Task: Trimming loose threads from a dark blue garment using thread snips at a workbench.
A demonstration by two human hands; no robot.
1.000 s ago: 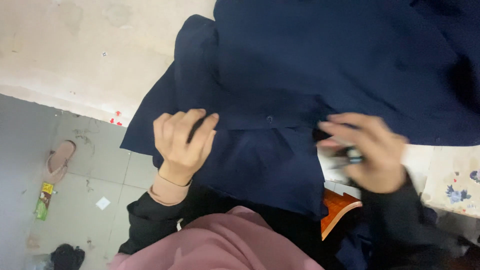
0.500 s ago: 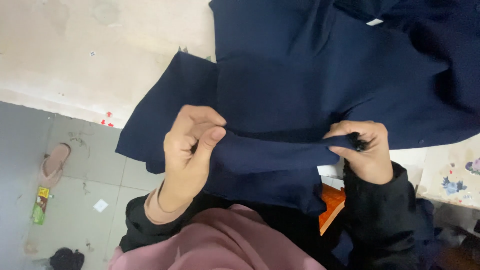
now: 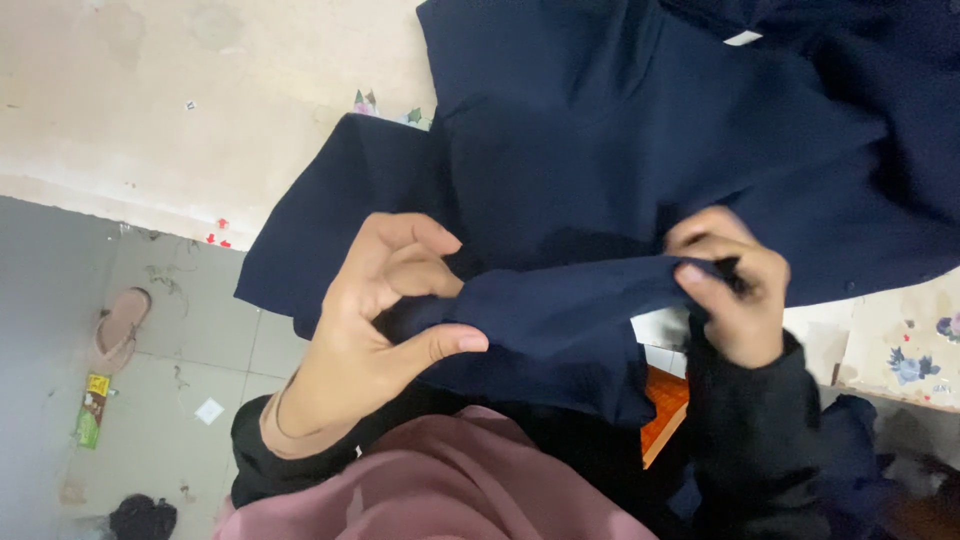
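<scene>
Head view, looking down: dark navy garment [image 3: 640, 150] spread across the upper right, draped over a pale worn table top [image 3: 150, 90] and hanging off its near edge. Left hand [image 3: 385, 325] at the garment's lower hem, thumb and curled fingers pinching a fold of the navy cloth, wrist ringed by a black sleeve cuff. Right hand [image 3: 730, 285] to the right along the same fold, fingers clenched on the cloth edge together with a small dark object, too hidden to identify. Fold stretched taut between the two hands, just below the main body of the garment. Small white tag [image 3: 745, 38] near the garment's top edge. Below the garment, pink fabric [image 3: 450, 490] at the bottom centre. Right of the garment's lower corner, floral-patterned cloth [image 3: 905, 345]; under its hem, an orange surface [image 3: 665, 405]. Left of the garment, on grey floor tiles, a pink sandal [image 3: 120, 325] and a small green packet [image 3: 93, 410].
</scene>
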